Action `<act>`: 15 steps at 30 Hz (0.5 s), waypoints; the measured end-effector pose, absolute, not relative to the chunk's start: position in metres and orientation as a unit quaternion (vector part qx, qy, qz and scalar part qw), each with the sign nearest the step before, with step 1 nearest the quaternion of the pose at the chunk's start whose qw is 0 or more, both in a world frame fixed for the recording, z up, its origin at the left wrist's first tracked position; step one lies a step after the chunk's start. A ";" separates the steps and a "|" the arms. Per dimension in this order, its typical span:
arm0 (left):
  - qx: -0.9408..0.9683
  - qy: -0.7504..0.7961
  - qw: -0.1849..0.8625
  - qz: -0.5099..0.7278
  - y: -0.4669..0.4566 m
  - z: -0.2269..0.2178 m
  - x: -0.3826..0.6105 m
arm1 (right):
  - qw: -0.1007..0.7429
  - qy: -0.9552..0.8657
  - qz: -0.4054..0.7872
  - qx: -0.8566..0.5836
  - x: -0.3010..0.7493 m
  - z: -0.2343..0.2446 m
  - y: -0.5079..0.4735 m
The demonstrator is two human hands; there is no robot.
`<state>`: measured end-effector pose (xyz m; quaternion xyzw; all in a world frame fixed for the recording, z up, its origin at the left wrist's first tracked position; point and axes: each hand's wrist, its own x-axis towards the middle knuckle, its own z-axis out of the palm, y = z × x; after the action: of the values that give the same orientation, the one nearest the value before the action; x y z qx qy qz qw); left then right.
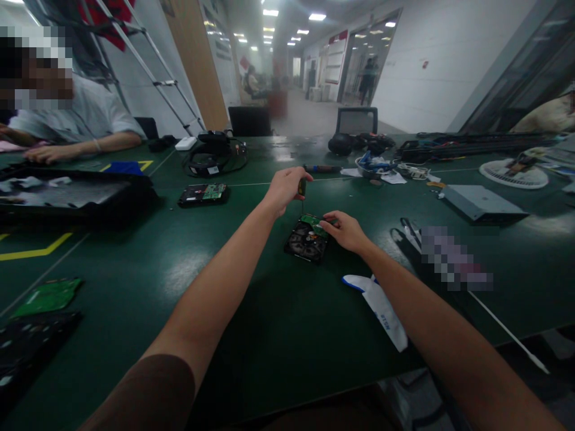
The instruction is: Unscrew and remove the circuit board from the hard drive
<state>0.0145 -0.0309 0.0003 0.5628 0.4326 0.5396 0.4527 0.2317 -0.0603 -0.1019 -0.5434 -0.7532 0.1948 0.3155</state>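
A hard drive (306, 242) lies on the green table with its underside up, showing a green circuit board (313, 224) at its far end. My left hand (287, 187) is closed around the handle of a screwdriver (302, 189). The tool stands upright, its thin shaft reaching down to the board's far edge; whether the tip sits in a screw is too small to tell. From the right, my right hand (342, 230) rests thumb and fingers against the drive's right edge, gripping it there.
Another hard drive (203, 194) lies to the left, near a black cable bundle (214, 154). A black tray (72, 194) and a loose green board (49, 297) are further left. On the right are a white-and-blue wrapper (381, 311), a grey metal box (483, 202) and a co-worker's sleeve (545, 114).
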 end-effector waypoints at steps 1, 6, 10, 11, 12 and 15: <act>0.559 0.423 0.474 0.532 -0.032 0.001 0.015 | 0.316 -0.754 0.195 -0.543 0.232 -0.102 -0.060; 0.498 0.384 0.581 0.517 -0.032 0.001 0.017 | 0.320 -0.755 0.192 -0.539 0.231 -0.102 -0.061; 0.532 0.412 0.520 0.526 -0.031 0.000 0.014 | 0.321 -0.750 0.197 -0.543 0.230 -0.101 -0.062; 0.545 0.415 0.506 0.524 -0.031 0.001 0.013 | 0.321 -0.750 0.197 -0.544 0.230 -0.101 -0.062; 0.553 0.411 0.505 0.520 -0.032 0.001 0.013 | 0.321 -0.750 0.197 -0.543 0.230 -0.101 -0.062; 0.539 0.381 0.564 0.497 -0.034 0.001 0.013 | 0.321 -0.753 0.199 -0.539 0.231 -0.102 -0.061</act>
<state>0.0125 -0.0340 0.0014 0.5387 0.3815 0.4966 0.5636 0.2308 -0.0614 -0.1018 -0.5386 -0.7532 0.1986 0.3210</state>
